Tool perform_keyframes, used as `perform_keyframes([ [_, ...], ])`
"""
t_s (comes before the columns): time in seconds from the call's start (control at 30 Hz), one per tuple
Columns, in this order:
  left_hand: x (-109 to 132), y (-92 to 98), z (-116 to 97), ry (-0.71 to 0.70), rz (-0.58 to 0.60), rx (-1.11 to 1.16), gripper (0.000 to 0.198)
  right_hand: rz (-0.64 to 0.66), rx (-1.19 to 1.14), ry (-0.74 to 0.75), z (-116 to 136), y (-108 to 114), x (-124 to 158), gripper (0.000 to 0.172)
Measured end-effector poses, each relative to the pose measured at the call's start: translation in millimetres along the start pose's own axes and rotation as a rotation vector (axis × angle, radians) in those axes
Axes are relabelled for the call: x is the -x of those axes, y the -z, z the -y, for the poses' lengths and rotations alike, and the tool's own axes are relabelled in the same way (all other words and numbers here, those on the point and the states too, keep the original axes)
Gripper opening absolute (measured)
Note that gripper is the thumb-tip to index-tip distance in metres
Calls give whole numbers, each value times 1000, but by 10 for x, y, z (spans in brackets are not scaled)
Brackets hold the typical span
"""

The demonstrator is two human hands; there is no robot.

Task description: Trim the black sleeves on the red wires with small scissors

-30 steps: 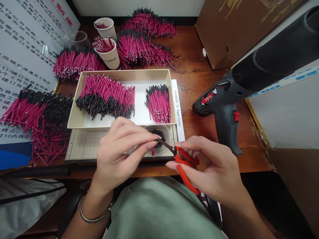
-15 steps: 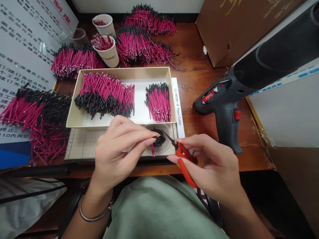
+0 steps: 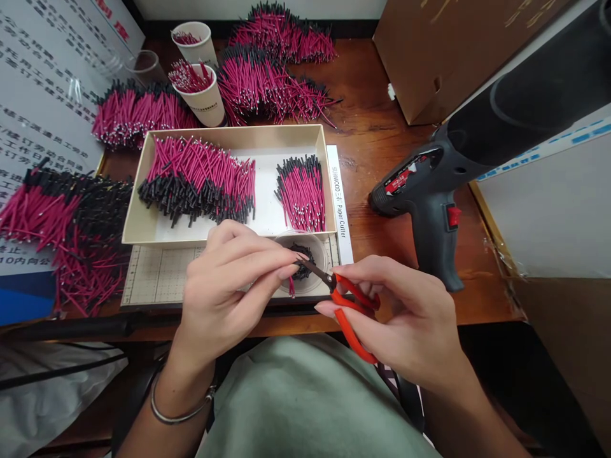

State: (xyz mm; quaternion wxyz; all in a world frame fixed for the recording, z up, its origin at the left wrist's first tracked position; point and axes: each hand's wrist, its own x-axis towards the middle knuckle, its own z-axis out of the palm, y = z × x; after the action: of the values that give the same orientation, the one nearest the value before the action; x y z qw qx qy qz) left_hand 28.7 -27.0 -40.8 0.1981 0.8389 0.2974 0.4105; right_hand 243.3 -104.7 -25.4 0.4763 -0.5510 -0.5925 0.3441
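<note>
Head view: left hand (image 3: 233,286) pinches pink wire (image 3: 291,287), count unclear, at one clear cup (image 3: 321,257), near centre. Right hand (image 3: 401,312) grips one scissors (image 3: 340,299), tips at left fingertips. Farther: one tray (image 3: 266,181), two wire bundles (image 3: 301,194) inside; two paper cups (image 3: 207,107) far left; one heat gun (image 3: 432,210) right.

The setup's a reddish-brown wood-grain table (image 3: 356,95) right by a plain pale grey wall (image 3: 334,9) with a flat black strip (image 3: 155,28) along its lower part. Over on the left there's a big white board (image 3: 52,108) with black and red Chinese characters and a solid blue patch low down, and the light's pretty soft, leaving a mild sheen on the wood.
</note>
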Motion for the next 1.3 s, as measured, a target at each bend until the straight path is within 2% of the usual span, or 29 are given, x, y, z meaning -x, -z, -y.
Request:
perform_keyframes([
  [0.23,1,-4,-15,12,-5,6,12,1,22,33,-21,3,18,19],
  [0.47,-6,-5,-6,0,0,29,15,-65,-26,-28,1,-20,28,20],
  [0.9,-9,8,-5,1,14,12,14,-9,20,8,-12,-2,9,18],
  [1.3,6,3,-9,18,16,13,15,-49,-22,-10,-18,-37,24,22],
])
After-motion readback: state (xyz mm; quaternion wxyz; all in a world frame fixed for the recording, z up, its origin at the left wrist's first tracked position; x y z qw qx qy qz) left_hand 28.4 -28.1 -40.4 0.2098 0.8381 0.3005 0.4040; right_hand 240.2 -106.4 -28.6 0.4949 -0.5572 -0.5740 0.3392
